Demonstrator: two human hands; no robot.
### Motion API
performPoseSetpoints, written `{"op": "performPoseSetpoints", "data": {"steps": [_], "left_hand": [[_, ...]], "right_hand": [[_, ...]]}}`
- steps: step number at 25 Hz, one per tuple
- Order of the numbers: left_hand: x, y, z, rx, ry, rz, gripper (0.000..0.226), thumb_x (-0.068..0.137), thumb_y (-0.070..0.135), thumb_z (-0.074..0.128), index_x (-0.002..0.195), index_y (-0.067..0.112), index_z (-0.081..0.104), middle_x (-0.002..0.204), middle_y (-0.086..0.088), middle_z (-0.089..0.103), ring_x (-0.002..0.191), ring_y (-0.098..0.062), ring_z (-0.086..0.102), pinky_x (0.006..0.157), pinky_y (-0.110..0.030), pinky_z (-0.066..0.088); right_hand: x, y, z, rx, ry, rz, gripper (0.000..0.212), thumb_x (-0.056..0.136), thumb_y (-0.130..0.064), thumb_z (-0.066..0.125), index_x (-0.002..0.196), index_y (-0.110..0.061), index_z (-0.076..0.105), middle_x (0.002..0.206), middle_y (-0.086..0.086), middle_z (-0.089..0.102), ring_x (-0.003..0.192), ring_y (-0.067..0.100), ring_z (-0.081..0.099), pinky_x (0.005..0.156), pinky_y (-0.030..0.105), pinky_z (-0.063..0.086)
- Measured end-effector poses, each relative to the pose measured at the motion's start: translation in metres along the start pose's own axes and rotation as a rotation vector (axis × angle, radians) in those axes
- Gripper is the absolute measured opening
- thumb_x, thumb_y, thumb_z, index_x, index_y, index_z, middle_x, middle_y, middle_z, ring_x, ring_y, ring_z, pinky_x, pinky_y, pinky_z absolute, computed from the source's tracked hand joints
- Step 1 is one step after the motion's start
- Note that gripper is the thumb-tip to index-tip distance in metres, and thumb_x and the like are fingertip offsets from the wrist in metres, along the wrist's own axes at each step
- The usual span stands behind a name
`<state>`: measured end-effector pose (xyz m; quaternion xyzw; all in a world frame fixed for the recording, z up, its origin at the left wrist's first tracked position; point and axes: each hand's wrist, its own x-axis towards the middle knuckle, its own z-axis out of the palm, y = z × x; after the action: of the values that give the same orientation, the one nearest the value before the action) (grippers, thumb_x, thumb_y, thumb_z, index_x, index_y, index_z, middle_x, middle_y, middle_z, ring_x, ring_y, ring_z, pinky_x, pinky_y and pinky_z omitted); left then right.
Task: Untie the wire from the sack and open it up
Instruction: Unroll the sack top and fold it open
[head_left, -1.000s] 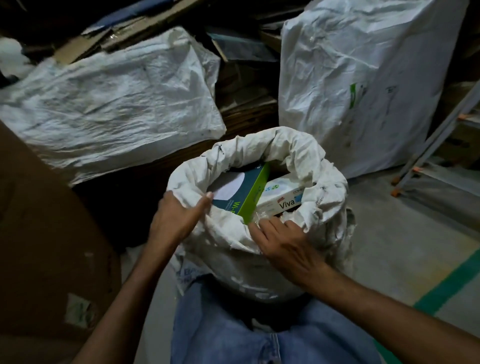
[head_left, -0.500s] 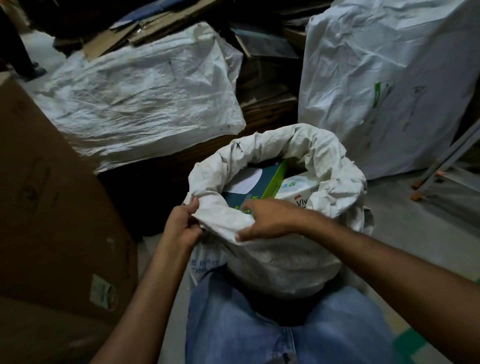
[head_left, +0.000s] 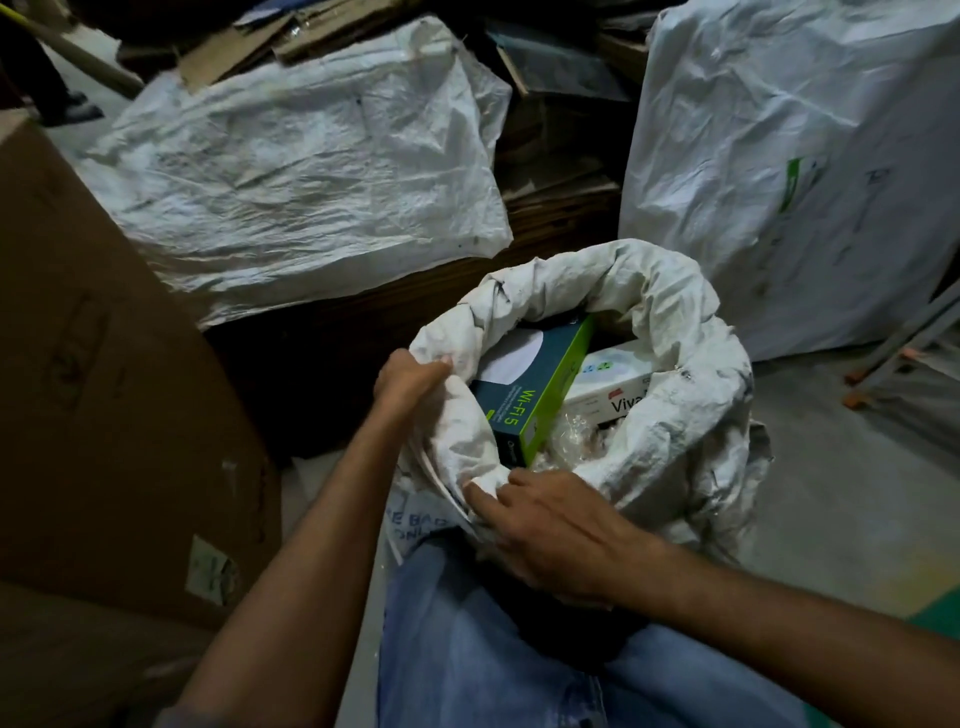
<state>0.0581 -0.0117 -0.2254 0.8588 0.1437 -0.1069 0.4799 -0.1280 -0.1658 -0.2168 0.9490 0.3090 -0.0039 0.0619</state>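
Woven sack (head_left: 691, 415), against our knee (head_left: 467, 613): left hand (head_left: 410, 374) and right hand (head_left: 545, 525) clamp its rim, now farther apart than before; mouth wider, Wi-Fi 5 box (head_left: 530, 395) exposed. No wire seen; we judge opening nearly complete.

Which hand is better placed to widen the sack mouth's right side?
Probably the right hand: it pinches the near rim of the sack, nearer that side; the left hand grips the left rim.

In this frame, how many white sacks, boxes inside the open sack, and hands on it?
Sacks: 3 (open sack, left sack, right sack)
Boxes inside: 2 (Wi-Fi box, Viva box)
Hands: 2 (left hand, right hand)
Total: 7
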Motion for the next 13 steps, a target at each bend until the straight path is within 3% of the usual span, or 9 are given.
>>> {"op": "performPoseSetpoints", "data": {"steps": [2,4,5,7,9,11,13], "left_hand": [[0.015,-0.015,-0.004,-0.284,-0.008,-0.109,0.056,0.091,0.026,0.075,0.131,-0.006,0.053,0.123,-0.019,0.063,0.102,-0.032,0.067,0.088,-0.045,0.058],[0.021,-0.027,-0.013,-0.625,-0.075,-0.216,0.04,0.093,0.023,0.073,0.122,-0.001,0.06,0.115,-0.018,0.068,0.091,-0.029,0.07,0.074,-0.04,0.059],[0.021,-0.032,-0.018,-0.76,-0.124,-0.234,0.038,0.094,0.027,0.071,0.122,0.002,0.063,0.116,-0.02,0.07,0.095,-0.031,0.071,0.075,-0.042,0.06],[0.01,-0.04,-0.023,-0.979,-0.225,-0.209,0.035,0.1,0.034,0.061,0.121,0.006,0.067,0.119,-0.021,0.071,0.104,-0.033,0.071,0.085,-0.047,0.061],[-0.001,-0.05,-0.024,-1.146,-0.321,-0.228,0.038,0.106,0.034,0.048,0.122,0.006,0.066,0.12,-0.019,0.072,0.107,-0.03,0.071,0.096,-0.046,0.057],[-0.004,-0.061,-0.03,-1.24,-0.433,-0.254,0.046,0.103,0.035,0.05,0.136,0.005,0.061,0.134,-0.02,0.065,0.123,-0.033,0.062,0.111,-0.051,0.045],[0.008,-0.063,-0.042,-1.158,-0.473,-0.227,0.053,0.099,0.033,0.056,0.145,0.005,0.053,0.141,-0.02,0.06,0.131,-0.036,0.056,0.116,-0.053,0.038]], "right_hand": [[0.017,0.028,-0.037,0.229,-0.133,0.079,0.055,0.098,-0.07,0.033,0.132,-0.034,0.059,0.098,0.008,0.074,0.091,0.031,0.068,0.071,0.039,0.051],[0.048,0.063,-0.061,0.357,0.006,0.229,0.038,0.104,-0.057,0.039,0.134,-0.043,0.057,0.119,0.001,0.072,0.105,0.025,0.065,0.084,0.039,0.053],[0.072,0.083,-0.061,0.361,0.077,0.271,0.036,0.103,-0.047,0.049,0.139,-0.041,0.053,0.131,0.0,0.066,0.115,0.023,0.061,0.091,0.041,0.052],[0.126,0.121,-0.053,0.269,0.084,0.255,0.07,0.092,-0.037,0.069,0.153,-0.034,0.034,0.155,0.002,0.041,0.136,0.026,0.042,0.106,0.048,0.044],[0.177,0.139,-0.035,0.115,-0.021,0.181,0.101,0.083,-0.04,0.076,0.161,-0.033,0.012,0.167,0.004,0.018,0.15,0.03,0.023,0.116,0.053,0.032],[0.218,0.144,-0.017,0.045,-0.07,0.127,0.094,0.084,-0.034,0.071,0.159,-0.031,0.015,0.163,0.008,0.028,0.151,0.032,0.025,0.115,0.056,0.028],[0.243,0.145,-0.012,0.108,-0.04,0.083,0.055,0.085,-0.03,0.063,0.137,-0.024,0.045,0.132,0.009,0.06,0.129,0.034,0.054,0.095,0.047,0.037]]}}
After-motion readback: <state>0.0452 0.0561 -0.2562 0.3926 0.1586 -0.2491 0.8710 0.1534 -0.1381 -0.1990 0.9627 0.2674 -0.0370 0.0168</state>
